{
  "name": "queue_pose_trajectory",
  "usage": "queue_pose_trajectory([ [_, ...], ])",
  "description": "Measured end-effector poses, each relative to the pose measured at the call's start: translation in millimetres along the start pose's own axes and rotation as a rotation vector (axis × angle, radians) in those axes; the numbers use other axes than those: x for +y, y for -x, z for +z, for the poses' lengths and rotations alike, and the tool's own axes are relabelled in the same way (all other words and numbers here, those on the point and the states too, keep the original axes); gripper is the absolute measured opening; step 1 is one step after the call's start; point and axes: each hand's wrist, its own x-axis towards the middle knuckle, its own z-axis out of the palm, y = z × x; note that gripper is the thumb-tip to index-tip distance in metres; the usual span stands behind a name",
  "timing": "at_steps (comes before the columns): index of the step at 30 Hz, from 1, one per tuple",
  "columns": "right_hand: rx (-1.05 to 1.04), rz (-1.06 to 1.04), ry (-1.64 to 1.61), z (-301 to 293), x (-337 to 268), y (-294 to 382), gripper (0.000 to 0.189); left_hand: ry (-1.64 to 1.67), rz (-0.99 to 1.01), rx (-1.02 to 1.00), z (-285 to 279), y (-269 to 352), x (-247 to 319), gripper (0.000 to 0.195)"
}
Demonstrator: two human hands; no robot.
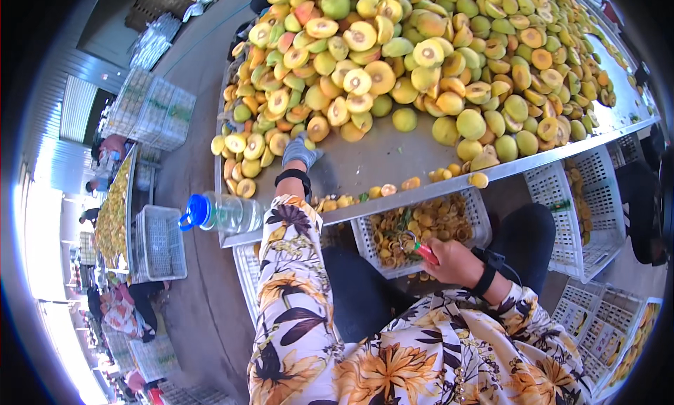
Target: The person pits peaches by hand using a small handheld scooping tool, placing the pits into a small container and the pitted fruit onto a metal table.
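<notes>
My left hand, in a grey glove, reaches to the near left part of a metal table. Its fingers touch the edge of a big heap of halved yellow-green peaches or similar stone fruit; whether it grips a piece is hidden. My right hand, without a glove, is closed around the red handle of a pitting tool with a curved metal loop. It is over my lap, in front of a white plastic crate that holds fruit scraps and small pieces.
A clear bottle with a blue cap lies at the table's near left corner. Small fruit pieces line the raised metal rim. White crates stand at the right. Across the aisle at left are another fruit table, an empty-looking crate and seated people.
</notes>
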Motion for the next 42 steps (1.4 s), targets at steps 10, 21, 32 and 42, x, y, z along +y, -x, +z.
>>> queue_pose_trajectory([
  [10,0.061,0.042,-0.154,-20.9,-19.9,-28.1,0.025,1.921,-0.232,-0.422,-16.6,112.6,26.1,0.041],
  [21,0.113,-0.058,-0.155,-5.3,-33.1,-24.7,0.023,2.086,-0.211,-0.661,17.0,214.2,92.6,0.047],
  [32,0.002,-0.056,-0.034,-1.7,-20.3,-3.1,0.019,1.429,0.2,-0.812,4.8,201.5,87.1,0.043],
  [42,-0.158,0.157,-0.798,11.9,-33.8,-7.5,0.007,1.407,0.324,-0.643,-7.4,216.3,79.4,0.045],
])
